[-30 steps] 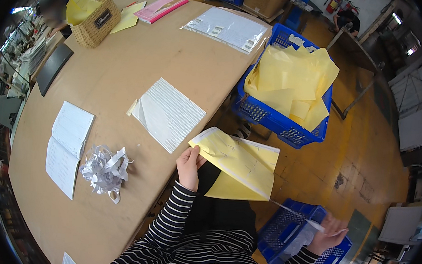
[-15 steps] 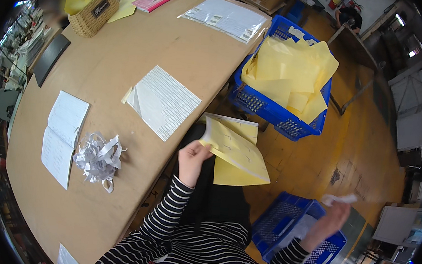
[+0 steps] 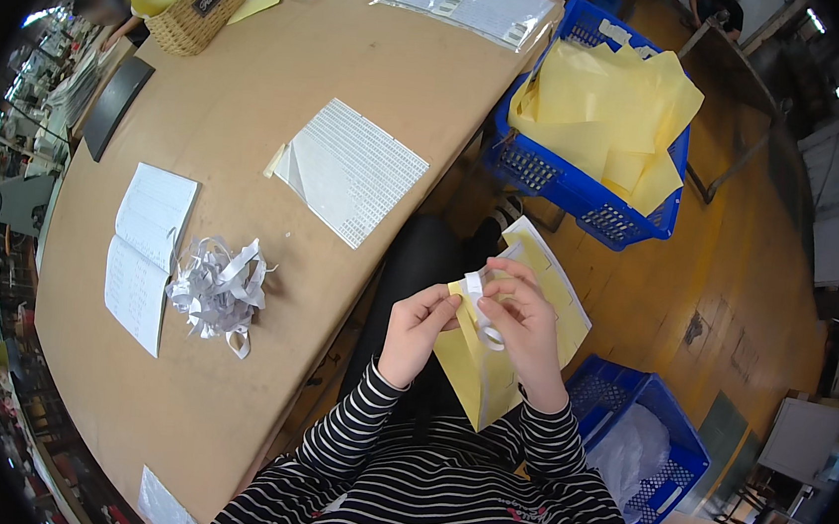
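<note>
Yellow sheet (image 3: 499, 384): it hangs folded over my lap, off the table's right edge, and I have both hands on it. My left hand (image 3: 416, 327) pinches its left edge between thumb and forefinger. My right hand (image 3: 528, 331) has thumb and fingers closed on a white strip (image 3: 474, 289), which curls at its lower end against the sheet. I cannot tell whether strip and sheet are joined there. I judge this one piece to be midway: strip in my fingers, sheet not yet laid down.

Just left, on the table (image 3: 223, 115), lies a heap of curled white strips (image 3: 218, 284), which I read as work already done, though I can't count them. An open notebook (image 3: 151, 249) lies beyond it, and a printed sheet (image 3: 352, 176) lies farther right.

Far right, a blue basket (image 3: 608, 219) is piled with loose yellow sheets (image 3: 603, 108); whether these are finished or waiting, I cannot say. Near right, a blue crate (image 3: 671, 414) holds crumpled, whitish plastic (image 3: 634, 451).
</note>
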A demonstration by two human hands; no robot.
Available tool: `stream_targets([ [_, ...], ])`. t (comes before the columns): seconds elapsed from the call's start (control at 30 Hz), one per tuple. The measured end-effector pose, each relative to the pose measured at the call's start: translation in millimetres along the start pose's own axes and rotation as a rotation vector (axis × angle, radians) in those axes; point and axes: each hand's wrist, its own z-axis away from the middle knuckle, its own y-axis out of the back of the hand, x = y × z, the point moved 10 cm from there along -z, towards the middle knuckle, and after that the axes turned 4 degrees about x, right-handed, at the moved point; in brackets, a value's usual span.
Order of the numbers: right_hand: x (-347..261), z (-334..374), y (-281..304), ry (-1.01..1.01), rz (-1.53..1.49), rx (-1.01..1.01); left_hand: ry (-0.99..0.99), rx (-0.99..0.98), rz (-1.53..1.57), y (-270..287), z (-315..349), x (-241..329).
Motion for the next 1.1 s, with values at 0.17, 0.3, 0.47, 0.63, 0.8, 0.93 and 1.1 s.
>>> stream_targets([
  [0.17,13.7,3.5,-1.3,-0.021,0.014,0.074,-0.058,0.002,-0.161,-3.2,5.1,2.2],
  [0.3,23.6,3.2,2.5,-0.071,0.094,0.114,-0.174,0.019,-0.416,1.5,7.4,4.9],
  [0.47,31.3,3.6,6.0,-0.066,0.171,0.193,-0.146,-0.005,-0.44,4.3,5.6,-15.5],
  [0.63,19.8,14.1,-12.9,0.172,0.52,0.178,-0.016,0.043,-0.259,10.8,6.4,-41.6],
  [0.8,29.8,18.7,-7.5,0.119,0.447,0.245,-0.015,0.039,-0.248,16.0,7.4,-44.2],
  [0.93,36.5,17.6,0.8,0.043,0.319,0.221,-0.066,0.03,-0.309,14.2,6.1,-36.1],
  [1.1,28.9,23.9,0.2,0.081,0.294,0.212,-0.103,0.004,-0.44,6.3,8.4,-24.3],
])
